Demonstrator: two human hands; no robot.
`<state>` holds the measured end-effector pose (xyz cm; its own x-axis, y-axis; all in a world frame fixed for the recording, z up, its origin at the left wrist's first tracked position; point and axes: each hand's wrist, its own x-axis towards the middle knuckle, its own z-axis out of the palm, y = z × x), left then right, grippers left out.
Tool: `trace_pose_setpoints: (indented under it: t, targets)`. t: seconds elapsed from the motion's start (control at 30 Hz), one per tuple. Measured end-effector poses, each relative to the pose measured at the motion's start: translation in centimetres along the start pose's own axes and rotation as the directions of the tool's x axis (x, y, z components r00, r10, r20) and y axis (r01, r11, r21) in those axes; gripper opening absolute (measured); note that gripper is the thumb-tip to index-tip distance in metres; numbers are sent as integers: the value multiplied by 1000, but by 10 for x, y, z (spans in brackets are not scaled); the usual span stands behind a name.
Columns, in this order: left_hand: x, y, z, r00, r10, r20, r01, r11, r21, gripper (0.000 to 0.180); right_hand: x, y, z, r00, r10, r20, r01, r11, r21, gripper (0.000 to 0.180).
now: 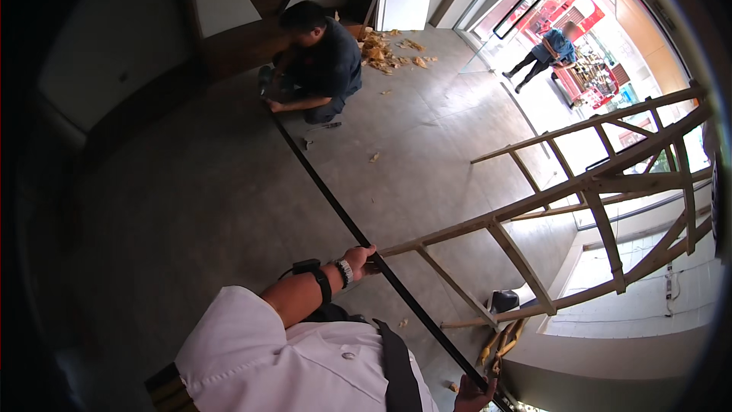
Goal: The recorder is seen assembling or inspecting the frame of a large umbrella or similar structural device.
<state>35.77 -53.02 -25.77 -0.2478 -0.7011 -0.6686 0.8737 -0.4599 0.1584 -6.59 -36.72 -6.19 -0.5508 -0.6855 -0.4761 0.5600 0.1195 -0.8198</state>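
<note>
A long, thin black bar (332,203) runs slantwise from the far left down to the lower right. My left hand (357,259), with a silver watch on its wrist, is closed around the bar near its middle. Further down, by the lower edge, my right hand (473,395) grips the same bar; some of its fingers are hidden. At the far end a crouching person (324,61) has one hand on the bar and a power drill (265,80) in the other.
A wooden ladder (499,221) stands at the right, beside the bar. Small tools (308,143) lie near the crouching person. Brown scraps (385,52) and white boards (402,11) are at the back. Another person (552,49) stands by the glass doorway.
</note>
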Motion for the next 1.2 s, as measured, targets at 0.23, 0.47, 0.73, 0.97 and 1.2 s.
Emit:
trace_pose_setpoints:
  t: [0.23,0.47,0.73,0.97,1.2]
  targets:
    - [11,9,-37,998,-39,-49,36,997,-67,23,-4,26,6,997,63,-46,-63,998,4,37]
    - [10,8,-5,993,-37,-115,38,999,9,18,0,17,19,980,-32,-194,36,999,17,31]
    - [-4,19,0,997,-12,-73,16,998,58,24,6,15,25,985,-13,-171,21,999,43,26]
    - [-9,18,20,993,-8,-115,10,1000,13,23,42,24,23,982,41,-183,-6,982,187,21]
    - [2,18,34,992,28,-125,-27,1000,15,24,95,-3,47,995,48,-89,-38,993,112,22]
